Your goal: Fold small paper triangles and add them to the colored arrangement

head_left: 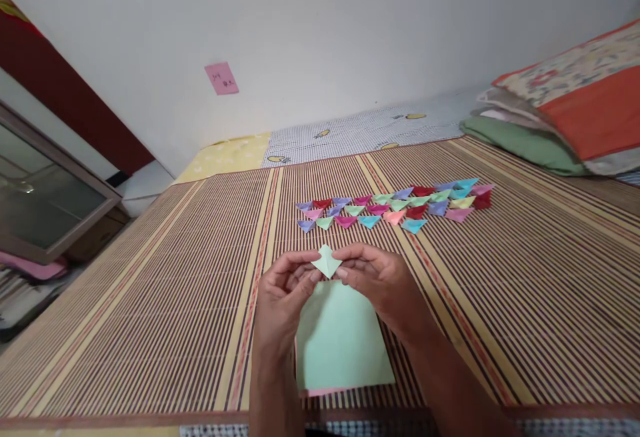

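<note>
Between my two hands is a small folded piece of pale green paper (327, 262), diamond-shaped with a crease down its middle. My left hand (287, 283) pinches its left corner between thumb and fingers. The right corner is pinched the same way by my right hand (377, 280). Below them a larger pale green sheet (343, 340) lies flat on the striped mat, with a pink edge showing under its near side. Just beyond my hands, several folded paper triangles (370, 221) in many colours lie in rows.
A striped woven mat (190, 303) covers the bed. At the far right are stacked pillows and folded cloth (530, 137). A pink note (221, 79) is stuck on the white wall (350, 37). On the left stands a glass-panelled frame (45, 190).
</note>
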